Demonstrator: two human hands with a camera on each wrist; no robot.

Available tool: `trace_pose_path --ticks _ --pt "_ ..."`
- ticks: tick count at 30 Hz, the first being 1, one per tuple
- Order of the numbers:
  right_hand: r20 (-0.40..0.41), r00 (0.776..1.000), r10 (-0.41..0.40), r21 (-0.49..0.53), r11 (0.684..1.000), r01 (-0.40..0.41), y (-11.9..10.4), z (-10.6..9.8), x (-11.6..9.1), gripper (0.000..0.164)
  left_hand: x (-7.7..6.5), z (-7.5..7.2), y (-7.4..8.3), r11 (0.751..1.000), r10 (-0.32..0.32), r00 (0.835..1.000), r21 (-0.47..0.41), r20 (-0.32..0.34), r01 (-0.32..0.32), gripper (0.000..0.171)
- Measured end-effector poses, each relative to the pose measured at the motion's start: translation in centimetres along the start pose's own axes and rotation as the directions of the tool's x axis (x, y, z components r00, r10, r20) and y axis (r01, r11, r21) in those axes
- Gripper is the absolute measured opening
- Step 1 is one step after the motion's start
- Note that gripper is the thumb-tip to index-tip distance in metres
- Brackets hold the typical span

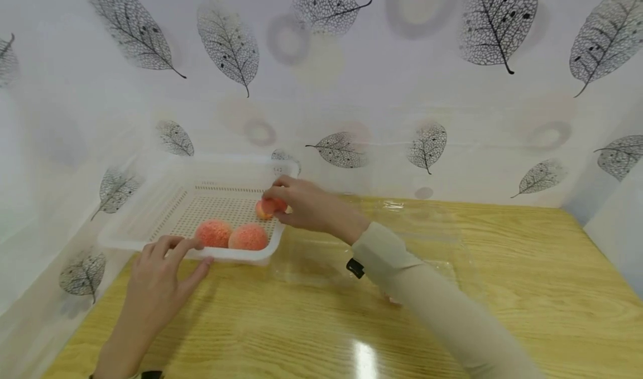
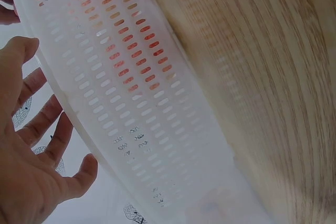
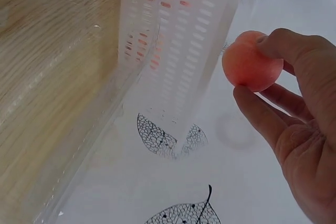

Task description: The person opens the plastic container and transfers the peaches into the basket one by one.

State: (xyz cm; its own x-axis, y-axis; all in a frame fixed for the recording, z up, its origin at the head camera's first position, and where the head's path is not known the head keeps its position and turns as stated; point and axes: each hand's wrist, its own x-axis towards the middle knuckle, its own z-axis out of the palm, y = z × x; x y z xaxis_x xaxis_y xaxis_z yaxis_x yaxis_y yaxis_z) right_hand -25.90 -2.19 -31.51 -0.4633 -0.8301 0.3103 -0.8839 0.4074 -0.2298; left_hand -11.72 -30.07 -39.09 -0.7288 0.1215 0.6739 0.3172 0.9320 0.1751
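A white perforated plastic basket [image 1: 188,249] stands at the back left, with two red-orange peaches [image 1: 249,237] along its front wall. Between thumb and fingers, my right hand [image 1: 306,206] pinches a peach [image 3: 252,64] over the basket's right side. Just behind that one, another peach [image 1: 263,210] partly shows inside the basket. My left hand [image 1: 159,273] is at the front rim, fingers spread and loosely bent, the fingertips reaching over the rim close to the left peach [image 1: 213,233]. It holds nothing.
A clear plastic container [image 1: 311,267] lies on the wooden table [image 1: 527,289] right of the basket, partly under my right forearm. A bit of something pinkish [image 1: 393,300] shows beside the sleeve. A leaf-printed white sheet [image 1: 372,105] rises behind the table.
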Motion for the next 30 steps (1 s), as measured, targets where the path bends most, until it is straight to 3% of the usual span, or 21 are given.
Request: trace_pose_path --ticks 6,10,18,21,25,30 --pt "0.060 0.998 -0.009 0.026 1.000 0.007 0.0 1.2 2.4 0.032 0.0 0.0 -0.1 1.000 -0.004 1.000 0.002 -0.003 0.004 0.049" --pt "0.123 0.992 0.017 -0.006 1.000 -0.017 -0.1 2.0 3.8 0.028 0.1 -0.1 -0.2 1.000 -0.002 1.000 0.002 0.002 0.002 0.038" --pt "0.240 0.958 0.158 -0.151 0.981 -0.124 -0.3 3.2 5.4 0.024 -0.1 0.0 -0.2 1.000 0.010 1.000 0.009 -0.001 -0.010 0.030" --pt "0.260 0.940 0.219 -0.161 0.970 -0.182 0.1 3.8 5.6 0.023 -0.1 0.1 -0.1 1.000 0.008 1.000 0.006 -0.003 -0.008 0.030" --pt "0.251 0.932 0.263 -0.099 0.964 -0.246 0.4 4.0 5.7 0.019 -0.1 0.1 -0.1 1.000 0.009 1.000 -0.006 -0.007 -0.009 0.040" --pt "0.240 0.933 0.268 -0.050 0.963 -0.264 0.6 4.1 5.6 0.017 -0.1 0.1 0.0 1.000 -0.001 1.000 -0.015 -0.012 0.001 0.056"
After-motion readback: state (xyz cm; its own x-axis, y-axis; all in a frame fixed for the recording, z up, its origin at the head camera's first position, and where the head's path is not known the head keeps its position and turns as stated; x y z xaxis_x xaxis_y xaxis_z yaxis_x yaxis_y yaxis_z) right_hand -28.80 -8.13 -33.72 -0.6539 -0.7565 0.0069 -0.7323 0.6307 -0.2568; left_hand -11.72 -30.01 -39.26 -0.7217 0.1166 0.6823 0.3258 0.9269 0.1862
